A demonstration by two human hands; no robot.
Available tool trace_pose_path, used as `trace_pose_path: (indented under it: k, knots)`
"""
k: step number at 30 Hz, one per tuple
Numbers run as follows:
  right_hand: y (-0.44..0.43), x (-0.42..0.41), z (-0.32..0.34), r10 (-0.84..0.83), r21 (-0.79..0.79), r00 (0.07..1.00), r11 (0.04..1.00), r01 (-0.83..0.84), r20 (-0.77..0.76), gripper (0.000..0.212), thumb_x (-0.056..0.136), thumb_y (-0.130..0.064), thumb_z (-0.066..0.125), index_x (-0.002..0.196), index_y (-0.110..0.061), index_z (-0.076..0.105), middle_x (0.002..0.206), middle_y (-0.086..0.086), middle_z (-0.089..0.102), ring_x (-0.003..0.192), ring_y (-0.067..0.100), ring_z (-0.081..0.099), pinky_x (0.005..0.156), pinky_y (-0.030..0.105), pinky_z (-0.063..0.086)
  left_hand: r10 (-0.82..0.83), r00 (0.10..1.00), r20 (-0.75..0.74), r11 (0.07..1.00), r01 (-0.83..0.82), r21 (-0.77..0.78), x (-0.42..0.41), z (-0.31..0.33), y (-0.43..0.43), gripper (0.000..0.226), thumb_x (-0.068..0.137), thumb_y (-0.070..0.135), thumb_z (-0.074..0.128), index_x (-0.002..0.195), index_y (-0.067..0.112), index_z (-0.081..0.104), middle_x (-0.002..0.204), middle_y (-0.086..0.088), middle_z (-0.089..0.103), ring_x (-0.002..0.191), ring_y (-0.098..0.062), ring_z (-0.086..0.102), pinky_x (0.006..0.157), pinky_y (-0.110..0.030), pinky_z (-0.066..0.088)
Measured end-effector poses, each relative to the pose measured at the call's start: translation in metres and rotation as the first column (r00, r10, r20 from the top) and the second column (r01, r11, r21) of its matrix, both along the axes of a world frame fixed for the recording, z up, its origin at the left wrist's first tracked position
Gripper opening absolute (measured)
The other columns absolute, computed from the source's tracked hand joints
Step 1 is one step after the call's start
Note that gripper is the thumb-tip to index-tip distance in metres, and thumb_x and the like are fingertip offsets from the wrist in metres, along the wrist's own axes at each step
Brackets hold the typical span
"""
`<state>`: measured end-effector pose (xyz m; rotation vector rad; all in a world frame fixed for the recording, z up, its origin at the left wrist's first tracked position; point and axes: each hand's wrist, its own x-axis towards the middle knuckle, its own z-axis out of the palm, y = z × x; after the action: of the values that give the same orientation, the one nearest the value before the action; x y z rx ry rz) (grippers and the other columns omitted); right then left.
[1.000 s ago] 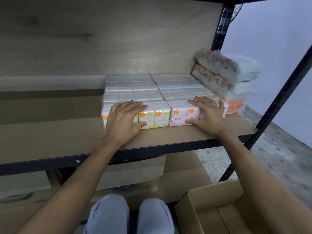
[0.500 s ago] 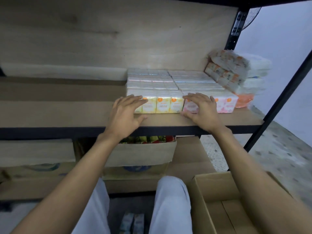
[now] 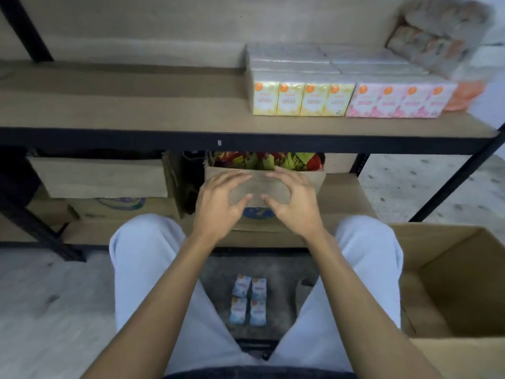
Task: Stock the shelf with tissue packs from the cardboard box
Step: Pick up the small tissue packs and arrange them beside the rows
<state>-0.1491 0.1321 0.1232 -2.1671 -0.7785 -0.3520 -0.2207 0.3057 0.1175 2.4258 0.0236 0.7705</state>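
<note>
Both hands hover below the shelf edge. The left hand (image 3: 216, 206) and the right hand (image 3: 297, 206) are side by side, fingers spread and loosely curved, thumbs nearly meeting, gripping nothing. On the brown wooden shelf board with a black metal frame (image 3: 136, 113), towards its right end, four yellow-fronted tissue packs (image 3: 300, 98) stand in a row. They touch four pink-fronted tissue packs (image 3: 393, 101) to their right, with more rows behind. A blurred, tilted stack of clear-wrapped packs (image 3: 437, 45) leans at the far right. Four small blue tissue packs (image 3: 248, 302) lie on the floor between the knees, two by two. One open brown cardboard box (image 3: 451, 283) sits at the person's right.
</note>
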Motion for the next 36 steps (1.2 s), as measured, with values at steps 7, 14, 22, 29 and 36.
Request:
trace_pose_path:
  k: [7, 14, 22, 29, 36]
  knots:
    - [0.018, -0.018, -0.089, 0.005, -0.068, 0.953, 0.997, -0.027, -0.301, 0.041, 0.072, -0.025, 0.075, 0.112, -0.015, 0.069, 0.12, 0.005, 0.066, 0.115, 0.021, 0.059, 0.102, 0.025, 0.038, 0.012, 0.94, -0.341, 0.991, -0.056, -0.119, -0.021, -0.09, -0.007, 0.042, 0.084, 0.029, 0.068, 0.125, 0.022, 0.063, 0.13, 0.0, 0.062, 0.119, -0.02, 0.057, 0.102, -0.034, 0.043]
    - [0.022, -0.021, -0.175, -0.168, -0.25, 0.738, 0.968, -0.001, -0.654, 0.045, 0.079, -0.031, 0.075, 0.119, -0.016, 0.064, 0.123, 0.003, 0.063, 0.116, 0.018, 0.057, 0.093, 0.018, 0.039, 0.053, 0.724, -0.688, 0.969, -0.203, -0.139, -0.019, -0.159, -0.002, 0.044, 0.087, 0.029, 0.065, 0.13, 0.018, 0.058, 0.133, -0.007, 0.058, 0.121, -0.027, 0.054, 0.101, -0.038, 0.044]
    - [0.019, -0.037, -0.276, -0.345, -0.326, 0.392, 0.938, 0.116, -0.853, 0.036, 0.083, -0.024, 0.071, 0.114, -0.008, 0.061, 0.108, 0.002, 0.062, 0.1, 0.021, 0.06, 0.076, 0.023, 0.048, -0.101, 0.405, -0.909, 0.898, -0.357, -0.258, -0.029, -0.295, -0.007, 0.073, 0.078, 0.058, 0.047, 0.135, 0.013, 0.052, 0.136, -0.015, 0.054, 0.123, -0.033, 0.051, 0.103, -0.041, 0.041]
    - [0.022, -0.062, -0.33, -0.471, -0.427, 0.217, 0.877, 0.223, -0.855, 0.068, 0.076, -0.035, 0.076, 0.135, -0.017, 0.048, 0.123, 0.01, 0.062, 0.111, 0.028, 0.06, 0.08, 0.027, 0.044, -0.027, 0.338, -0.941, 0.846, -0.493, -0.202, -0.041, -0.322, -0.027, 0.068, 0.083, 0.035, 0.07, 0.142, 0.017, 0.041, 0.142, -0.012, 0.048, 0.127, -0.032, 0.047, 0.101, -0.038, 0.042]
    - [0.017, -0.068, -0.361, -0.585, -0.559, 0.15, 0.809, 0.184, -0.797, 0.062, 0.077, -0.033, 0.077, 0.126, -0.008, 0.048, 0.121, 0.016, 0.06, 0.109, 0.032, 0.059, 0.08, 0.033, 0.049, -0.021, 0.299, -0.954, 0.812, -0.551, -0.191, -0.039, -0.351, -0.033, 0.064, 0.083, 0.024, 0.073, 0.139, 0.013, 0.045, 0.137, -0.014, 0.052, 0.124, -0.031, 0.051, 0.098, -0.036, 0.044]
